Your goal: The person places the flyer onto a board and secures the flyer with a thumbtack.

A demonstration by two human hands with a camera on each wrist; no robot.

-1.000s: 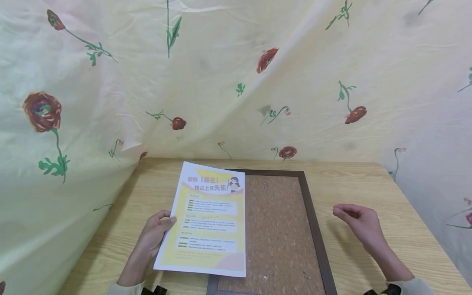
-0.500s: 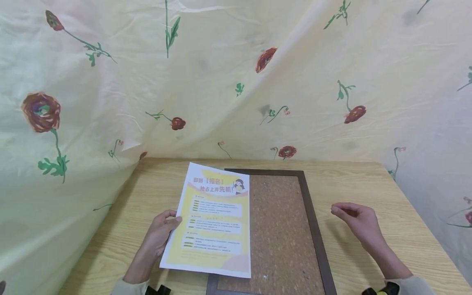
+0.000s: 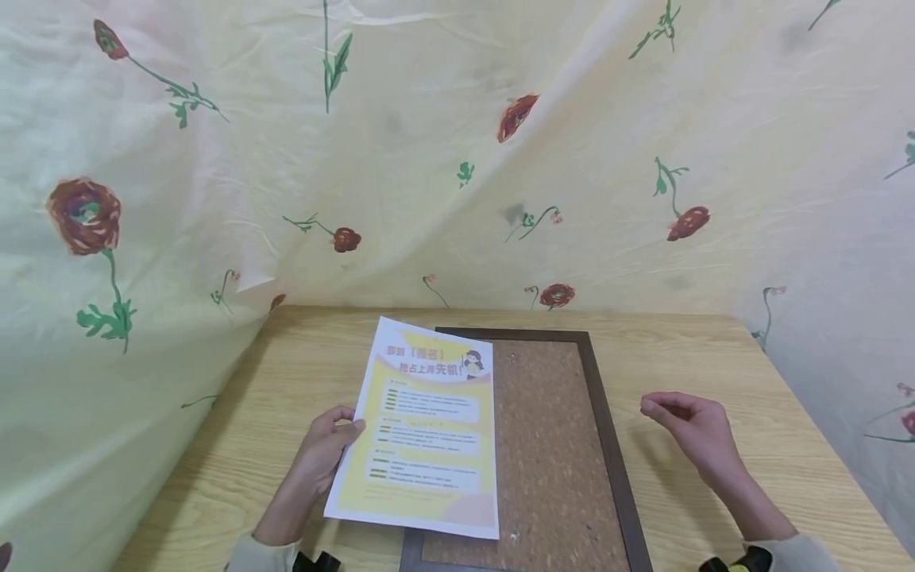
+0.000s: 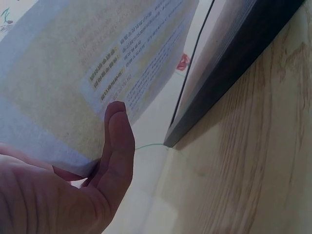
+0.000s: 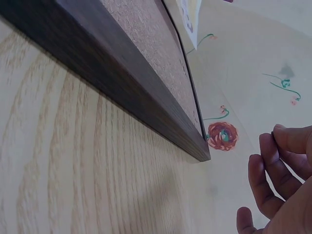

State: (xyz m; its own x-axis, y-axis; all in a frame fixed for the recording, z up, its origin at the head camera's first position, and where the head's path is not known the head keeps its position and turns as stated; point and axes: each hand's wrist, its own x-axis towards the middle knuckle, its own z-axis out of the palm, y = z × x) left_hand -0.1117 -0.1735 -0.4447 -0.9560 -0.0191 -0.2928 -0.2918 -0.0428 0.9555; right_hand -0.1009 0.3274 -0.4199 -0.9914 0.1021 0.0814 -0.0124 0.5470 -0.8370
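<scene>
In the head view, my left hand pinches the left edge of a printed yellow-and-white flyer, thumb on the front. The sheet hangs tilted above the left part of a framed cork board and covers much of it. The left wrist view shows the back of the flyer, the print showing through. My right hand is raised over the table to the right of the board. Its thumb and fingertips meet in the right wrist view; whether something tiny is between them is not visible.
The board's dark wooden frame stands up a little from the wooden table. A few small shiny spots, perhaps pins, show on the cork. Behind and beside the table hangs a flower-printed cloth.
My left hand has carried the flyer steadily to the right, farther over the cork board. The right hand has barely moved, drifting slightly left.
</scene>
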